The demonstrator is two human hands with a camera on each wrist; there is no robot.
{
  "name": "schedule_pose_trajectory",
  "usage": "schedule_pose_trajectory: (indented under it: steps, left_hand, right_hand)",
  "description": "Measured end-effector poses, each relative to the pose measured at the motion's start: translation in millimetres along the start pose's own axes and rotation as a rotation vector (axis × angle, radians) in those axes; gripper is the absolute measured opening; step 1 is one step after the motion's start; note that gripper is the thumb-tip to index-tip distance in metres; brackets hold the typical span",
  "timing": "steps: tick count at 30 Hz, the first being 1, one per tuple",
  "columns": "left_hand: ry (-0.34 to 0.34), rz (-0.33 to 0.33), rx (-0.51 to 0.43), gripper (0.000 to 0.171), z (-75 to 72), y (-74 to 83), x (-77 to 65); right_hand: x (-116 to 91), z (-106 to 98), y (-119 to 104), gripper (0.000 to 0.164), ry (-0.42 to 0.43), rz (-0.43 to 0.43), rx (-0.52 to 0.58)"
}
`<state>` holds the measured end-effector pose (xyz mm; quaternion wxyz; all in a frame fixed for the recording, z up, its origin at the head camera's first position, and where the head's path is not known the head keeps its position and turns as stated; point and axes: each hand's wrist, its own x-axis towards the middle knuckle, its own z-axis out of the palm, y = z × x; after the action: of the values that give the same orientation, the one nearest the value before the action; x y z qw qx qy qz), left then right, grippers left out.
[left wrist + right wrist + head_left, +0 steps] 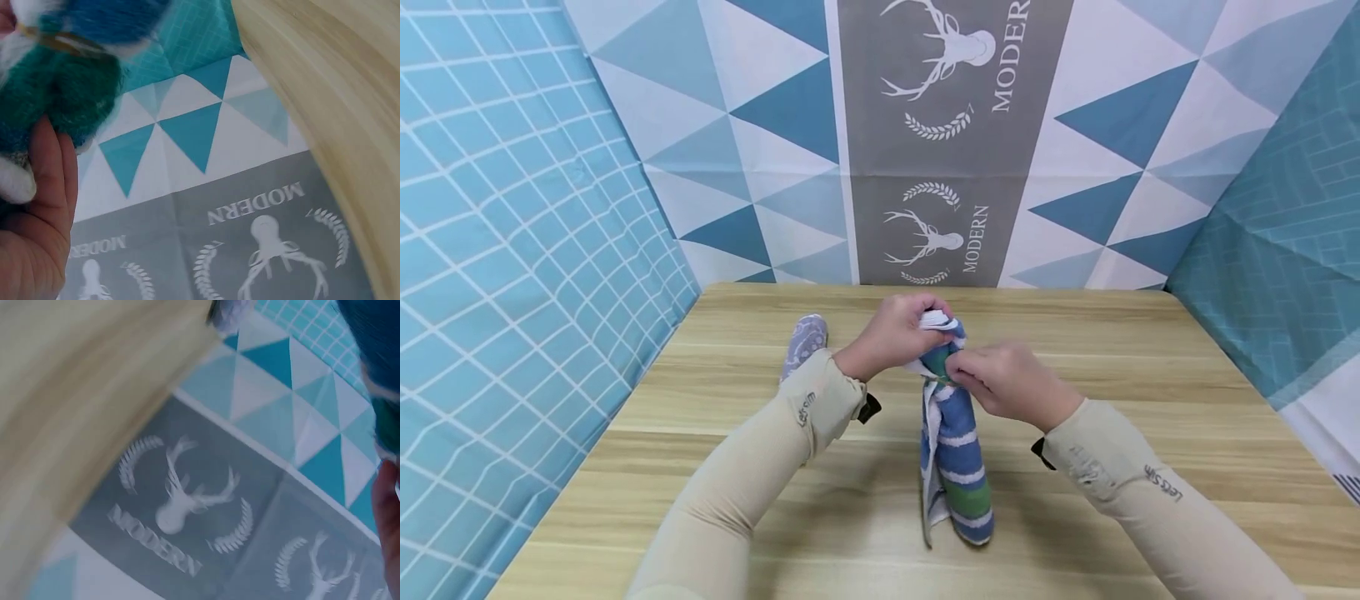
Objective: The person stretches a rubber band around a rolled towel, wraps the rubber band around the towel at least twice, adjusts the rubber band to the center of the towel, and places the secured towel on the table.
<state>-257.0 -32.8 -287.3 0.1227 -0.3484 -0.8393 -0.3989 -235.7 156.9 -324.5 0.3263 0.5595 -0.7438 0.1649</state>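
Observation:
A rolled towel (964,454) with blue, green and white stripes stands out over the table, its upper end gathered. My left hand (898,333) grips that upper end, thumb and fingers around the folded white edges. In the left wrist view its fingers (53,162) press against the green part. A thin tan rubber band (62,40) circles the towel just below that grip. My right hand (1011,383) has curled fingers and pinches at the band, close against the towel's right side. One loose flap of the towel hangs down on the left.
A lavender patterned roll (807,340) lies at the back left of the wooden table (1112,367), partly hidden by my left sleeve. Patterned cloth (775,125) hangs behind the table's back edge, with blue checked cloth (512,208) along the left side.

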Motion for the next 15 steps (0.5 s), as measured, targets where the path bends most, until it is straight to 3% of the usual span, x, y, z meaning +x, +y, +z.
schedule_pose_trajectory:
  steps: [3, 7, 10, 15]
  left_hand:
    - [-0.005, 0.049, 0.033, 0.01, 1.7, -1.0, 1.5]
    - [0.004, 0.029, 0.034, 0.008, 2.0, -5.1, 2.5]
    - [0.03, 0.004, 0.041, 0.008, 0.3, -9.7, 4.8]
    - [0.082, -0.063, 0.058, 0.009, -5.8, -17.9, 9.8]
  right_hand:
    - [-2.7, -0.6, -3.6, 0.028, -0.072, 0.131, 0.172]
    - [-3.2, 1.3, -8.5, 0.018, -0.137, 0.273, 0.198]
    - [-5.1, 6.1, -10.1, 0.026, -0.123, 0.268, 0.122]
    - [-13.1, 15.7, -10.1, 0.035, -0.019, 0.188, 0.04]
